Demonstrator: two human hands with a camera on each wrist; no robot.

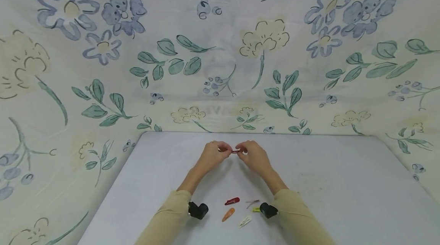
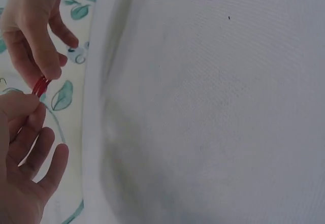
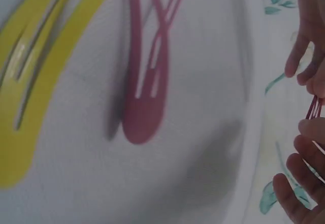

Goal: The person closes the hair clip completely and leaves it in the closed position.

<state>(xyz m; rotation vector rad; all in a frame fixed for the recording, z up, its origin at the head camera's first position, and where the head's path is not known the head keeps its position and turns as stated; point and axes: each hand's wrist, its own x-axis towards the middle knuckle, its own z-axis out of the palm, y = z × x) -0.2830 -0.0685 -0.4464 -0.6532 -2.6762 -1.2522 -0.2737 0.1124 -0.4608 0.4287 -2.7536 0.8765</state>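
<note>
Over the far part of the table, both hands pinch a dark red snap hair clip point(image 1: 235, 152) between them. My left hand point(image 1: 214, 154) holds one end between thumb and fingertips; in the left wrist view it is the lower left hand. My right hand point(image 1: 253, 156) pinches the opposite end, with its other fingers spread apart in the right wrist view. The slim prongs of the held clip point(image 3: 314, 108) show between the fingertips. Much of the clip is hidden by the fingers.
Nearer the body lie a red clip point(image 1: 232, 201), an orange clip point(image 1: 228, 214), a white clip point(image 1: 245, 221), a pink clip point(image 3: 146, 117) with its parts apart, and a yellow clip point(image 3: 20, 148). A floral cloth point(image 1: 220, 65) hangs behind the white table point(image 1: 330, 191).
</note>
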